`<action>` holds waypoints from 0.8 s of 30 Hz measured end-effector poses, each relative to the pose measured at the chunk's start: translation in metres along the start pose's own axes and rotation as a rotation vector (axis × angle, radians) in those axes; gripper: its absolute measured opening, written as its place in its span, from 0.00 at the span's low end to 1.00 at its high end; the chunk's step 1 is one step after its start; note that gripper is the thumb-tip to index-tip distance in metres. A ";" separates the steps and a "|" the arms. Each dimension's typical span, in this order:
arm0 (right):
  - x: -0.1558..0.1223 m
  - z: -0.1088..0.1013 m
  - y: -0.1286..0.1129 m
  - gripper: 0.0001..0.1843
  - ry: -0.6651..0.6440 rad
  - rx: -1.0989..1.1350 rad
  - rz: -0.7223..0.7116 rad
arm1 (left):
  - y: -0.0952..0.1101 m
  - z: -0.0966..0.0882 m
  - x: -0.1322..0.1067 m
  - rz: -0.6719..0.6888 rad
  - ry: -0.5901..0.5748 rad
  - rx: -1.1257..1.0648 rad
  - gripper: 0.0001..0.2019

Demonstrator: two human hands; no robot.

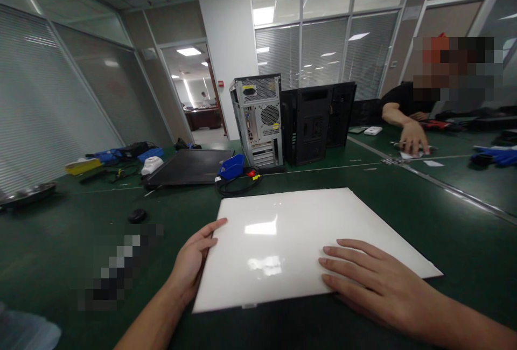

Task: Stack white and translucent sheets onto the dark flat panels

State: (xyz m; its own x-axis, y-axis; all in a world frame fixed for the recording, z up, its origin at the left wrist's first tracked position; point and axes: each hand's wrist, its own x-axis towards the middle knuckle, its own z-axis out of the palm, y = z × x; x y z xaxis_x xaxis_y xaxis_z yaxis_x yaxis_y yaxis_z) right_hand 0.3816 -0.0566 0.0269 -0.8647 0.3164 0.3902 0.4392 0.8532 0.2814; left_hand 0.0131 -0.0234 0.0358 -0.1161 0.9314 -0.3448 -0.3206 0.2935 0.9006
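A glossy white rectangular panel [283, 269] lies on the green table before me, with ceiling lights mirrored in its face. A small clear tab sticks out at its near edge. My left hand [194, 258] grips the panel's left edge, fingertips on top and the thumb side partly hidden. On the near right part of the panel, my right hand [375, 280] rests flat, fingers stretched out and slightly apart. What the panel is part of cannot be told from here.
Beyond the panel stand an open computer case [260, 124] and black case parts [311, 124]. Left of them lie a dark flat screen [191, 167], a blue bin [231, 167] and coiled cable [238, 186]. A round black object [137, 216] sits left. A co-worker's hand [414, 137] touches the table far right.
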 end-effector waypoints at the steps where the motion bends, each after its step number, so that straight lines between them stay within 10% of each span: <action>1: -0.001 -0.004 0.000 0.25 0.021 -0.047 -0.058 | 0.000 0.001 -0.002 0.009 -0.022 0.003 0.30; 6: -0.005 -0.018 0.001 0.20 0.113 -0.102 -0.160 | -0.003 0.005 -0.005 0.029 -0.044 0.108 0.24; 24: -0.012 -0.015 0.009 0.18 0.430 -0.096 0.208 | -0.010 0.015 -0.012 -0.015 -0.173 0.001 0.22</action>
State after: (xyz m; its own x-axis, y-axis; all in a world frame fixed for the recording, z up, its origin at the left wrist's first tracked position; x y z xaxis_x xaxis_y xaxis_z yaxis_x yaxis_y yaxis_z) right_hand 0.3996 -0.0586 0.0385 -0.5860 0.2584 0.7680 0.6296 0.7419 0.2307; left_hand 0.0322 -0.0342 0.0346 0.0520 0.9501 -0.3076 -0.3206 0.3076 0.8959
